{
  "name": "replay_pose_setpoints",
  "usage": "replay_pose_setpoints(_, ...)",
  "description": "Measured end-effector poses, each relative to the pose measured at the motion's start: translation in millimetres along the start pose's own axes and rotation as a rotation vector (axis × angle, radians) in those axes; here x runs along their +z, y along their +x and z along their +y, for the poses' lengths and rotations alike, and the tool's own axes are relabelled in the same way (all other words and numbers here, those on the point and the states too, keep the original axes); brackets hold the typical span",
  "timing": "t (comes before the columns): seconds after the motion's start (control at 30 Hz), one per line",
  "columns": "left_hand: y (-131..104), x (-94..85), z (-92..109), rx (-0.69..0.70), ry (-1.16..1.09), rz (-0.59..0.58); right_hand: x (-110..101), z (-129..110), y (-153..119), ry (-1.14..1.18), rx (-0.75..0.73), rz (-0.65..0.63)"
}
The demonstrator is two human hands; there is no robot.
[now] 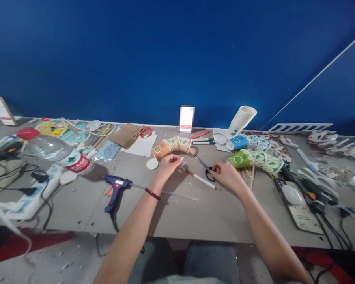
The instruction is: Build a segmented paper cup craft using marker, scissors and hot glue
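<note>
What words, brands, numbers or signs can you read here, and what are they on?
"农夫山泉", probably, though blurred: red bottle label.
Glue gun sticker: too small.
Middle screen, left screen: unreadable.
Blue packet: too small.
Paper cups' round emblems: too small.

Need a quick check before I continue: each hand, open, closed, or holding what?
Left hand: closed, pinching a small white piece, material unclear.
Right hand: closed on black-handled metal scissors.

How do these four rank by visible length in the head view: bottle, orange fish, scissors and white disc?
From longest to shortest:
Bottle
Orange fish
Scissors, partly hidden by the right hand
White disc
</note>
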State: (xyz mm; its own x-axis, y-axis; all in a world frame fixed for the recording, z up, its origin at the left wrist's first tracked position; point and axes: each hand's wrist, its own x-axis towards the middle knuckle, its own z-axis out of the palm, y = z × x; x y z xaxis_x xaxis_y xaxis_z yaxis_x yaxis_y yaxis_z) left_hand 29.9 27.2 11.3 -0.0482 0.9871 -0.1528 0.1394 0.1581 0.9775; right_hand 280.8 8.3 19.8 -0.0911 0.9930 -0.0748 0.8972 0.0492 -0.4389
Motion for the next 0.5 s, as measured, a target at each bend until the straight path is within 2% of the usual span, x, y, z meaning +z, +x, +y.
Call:
replay_pose_setpoints(0.17,-4.4,-0.9,4.3,0.054,0.065,-0.004,-0.2,-6.9,0.1,0.087,-0.098,0.054)
replay_pose_setpoints(0.27,-8.2,0.3,5.9,0.131,0.193,-0.1,4.5,-18.1,-4.3,0.129,-0.167,0.004)
replay_pose_setpoints(0.37,-9.7,3.5,2.3,0.216,0.321,-0.178,12.4,-33.4,-11.8,0.06,-0.22,-0.033)
replay_pose_setpoints(0.5,-8.1,6.6,-5.3,0.282,0.539,-0.158,17.7,-47.5,-20.4,-0.044,-0.331,-0.066)
